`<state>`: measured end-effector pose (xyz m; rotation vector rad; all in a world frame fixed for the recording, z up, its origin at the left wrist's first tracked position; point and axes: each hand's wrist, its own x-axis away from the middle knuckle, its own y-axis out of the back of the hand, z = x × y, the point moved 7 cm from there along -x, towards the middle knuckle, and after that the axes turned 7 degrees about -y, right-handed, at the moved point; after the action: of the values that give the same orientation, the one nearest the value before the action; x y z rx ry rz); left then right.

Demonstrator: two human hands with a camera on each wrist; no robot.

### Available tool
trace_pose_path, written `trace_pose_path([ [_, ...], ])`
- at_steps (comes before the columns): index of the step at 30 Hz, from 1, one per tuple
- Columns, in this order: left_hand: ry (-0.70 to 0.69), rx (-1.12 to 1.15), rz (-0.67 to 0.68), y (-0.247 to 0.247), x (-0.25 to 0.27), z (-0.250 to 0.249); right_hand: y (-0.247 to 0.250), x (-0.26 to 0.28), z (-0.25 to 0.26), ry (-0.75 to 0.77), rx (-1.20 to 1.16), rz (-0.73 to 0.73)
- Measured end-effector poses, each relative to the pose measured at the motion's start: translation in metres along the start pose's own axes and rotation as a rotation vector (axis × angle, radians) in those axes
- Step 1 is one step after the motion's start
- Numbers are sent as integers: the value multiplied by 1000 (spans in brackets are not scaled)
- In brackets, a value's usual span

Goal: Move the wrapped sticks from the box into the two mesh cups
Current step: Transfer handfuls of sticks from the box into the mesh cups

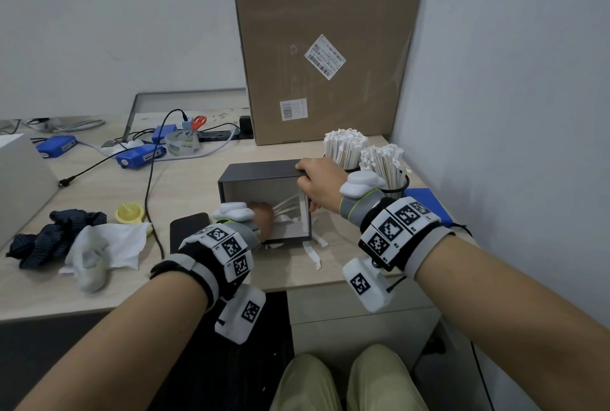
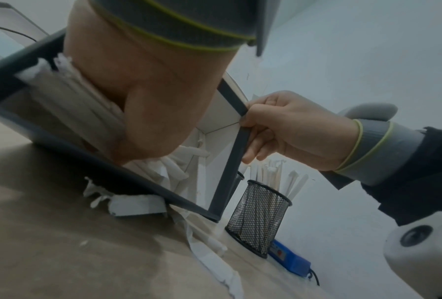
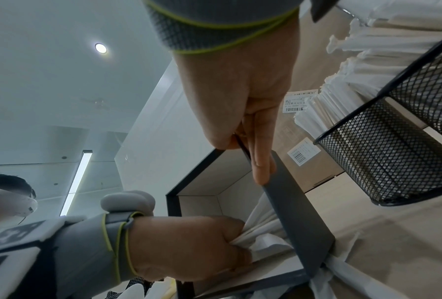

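Note:
A dark grey box point(image 1: 260, 170) lies on its side on the desk, its opening towards me. My left hand point(image 1: 262, 216) is inside it, gripping a bunch of white wrapped sticks point(image 1: 288, 204). In the right wrist view the left hand point(image 3: 196, 242) has its fingers curled round the wrapped sticks point(image 3: 262, 224). My right hand point(image 1: 317, 179) grips the box's upper right corner, pinching the box wall point(image 3: 286, 198). Two black mesh cups point(image 1: 397, 187) stand behind the box at the right, both packed with wrapped sticks point(image 1: 345, 145). One mesh cup point(image 2: 259, 217) shows in the left wrist view.
Torn paper wrappers point(image 1: 312, 254) lie by the box's front. A black phone point(image 1: 188, 229) lies left of the box. A large cardboard carton point(image 1: 325, 44) leans on the wall behind. Cables, blue devices point(image 1: 140, 155), a tape roll, cloth and tissue point(image 1: 105, 245) clutter the left. A wall stands close on the right.

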<state>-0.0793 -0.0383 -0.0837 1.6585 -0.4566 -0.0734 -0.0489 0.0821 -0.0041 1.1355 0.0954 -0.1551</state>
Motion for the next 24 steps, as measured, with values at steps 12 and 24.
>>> trace_pose_path([
  [12, -56, 264, -28, 25, -2, -19, 0, -7, -2, -1, -36, -59],
  [24, -14, 904, -10, -6, -11, -30, 3, -5, -1, 0, -90, -60],
])
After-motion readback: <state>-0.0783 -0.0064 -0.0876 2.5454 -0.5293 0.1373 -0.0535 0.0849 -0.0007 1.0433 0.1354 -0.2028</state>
